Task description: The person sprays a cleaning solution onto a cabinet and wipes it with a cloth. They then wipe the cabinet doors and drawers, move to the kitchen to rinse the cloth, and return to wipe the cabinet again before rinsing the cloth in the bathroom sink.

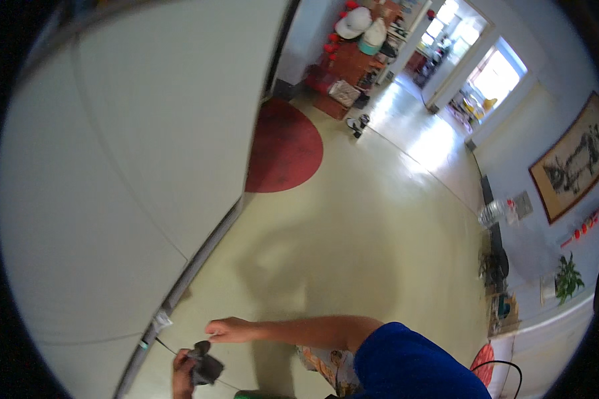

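My left hand (181,371), at the bottom left, grips a dark grey bunched item (207,368), possibly a cloth; its exact kind is unclear. A thin dark cord (165,346) runs from the base of the large white panel (145,149) towards this hand, and a thin line shows again on its other side. My right hand (233,329) is just above and to the right of the grey item, apart from it, with its fingers curled. Whether something small sits between those fingertips cannot be made out. My right arm reaches across from a blue sleeve (414,364).
A grey bottom rail (204,249) edges the panel. Beyond it lies a red round mat (289,149) on the pale floor (339,234). Boxes and caps (355,22) are stacked at the back. Along the right are a plastic bottle (491,213), a potted plant (569,279) and a framed picture (574,159).
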Tool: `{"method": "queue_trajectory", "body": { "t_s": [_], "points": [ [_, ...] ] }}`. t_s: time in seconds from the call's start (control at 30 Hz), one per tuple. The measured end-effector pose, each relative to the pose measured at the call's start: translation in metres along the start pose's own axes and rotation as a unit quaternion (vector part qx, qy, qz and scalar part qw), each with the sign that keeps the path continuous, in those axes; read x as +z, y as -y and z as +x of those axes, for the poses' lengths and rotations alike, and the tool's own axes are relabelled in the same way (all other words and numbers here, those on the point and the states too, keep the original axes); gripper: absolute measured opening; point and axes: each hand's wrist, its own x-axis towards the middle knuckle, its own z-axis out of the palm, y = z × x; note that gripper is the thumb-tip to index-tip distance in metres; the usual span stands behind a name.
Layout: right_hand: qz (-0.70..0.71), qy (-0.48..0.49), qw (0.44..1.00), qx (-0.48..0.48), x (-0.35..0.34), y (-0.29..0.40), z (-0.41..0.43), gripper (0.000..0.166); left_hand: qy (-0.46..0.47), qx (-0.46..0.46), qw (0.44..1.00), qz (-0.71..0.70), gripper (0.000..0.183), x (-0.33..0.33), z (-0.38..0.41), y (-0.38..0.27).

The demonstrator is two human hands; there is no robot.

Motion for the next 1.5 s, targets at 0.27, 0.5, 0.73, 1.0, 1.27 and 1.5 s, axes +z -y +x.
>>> {"method": "queue_trajectory", "body": {
  "t_s": [0.27, 0.5, 0.73, 1.0, 1.27, 1.5],
  "points": [
    [0.573, -0.161, 0.791, 0.143, -0.059, 0.133, -0.206, 0.064, 0.075, -0.145, 0.979, -0.125, 0.024, 0.244, -0.048, -0.113],
    [0.517, -0.395, 0.738, 0.179, -0.134, 0.25, -0.357, 0.051, 0.244, -0.067, 0.955, 0.156, 0.049, 0.432, -0.12, -0.219],
    [0.425, -0.498, 0.74, 0.156, -0.271, 0.305, -0.505, 0.049, 0.308, -0.107, 0.915, 0.236, 0.039, 0.625, -0.12, -0.287],
    [0.426, -0.586, 0.684, 0.087, -0.413, 0.263, -0.589, 0.035, 0.35, -0.08, 0.897, 0.257, 0.031, 0.805, -0.049, -0.312],
    [0.4, -0.651, 0.642, 0.07, -0.608, 0.196, -0.659, 0.037, 0.415, -0.218, 0.859, 0.206, 0.036, 0.993, 0.124, -0.306],
    [0.394, -0.718, 0.562, 0.115, -0.805, 0.203, -0.754, 0.033, 0.486, -0.267, 0.794, 0.249, 0.035, 1.218, 0.221, -0.356]
  ]
}}
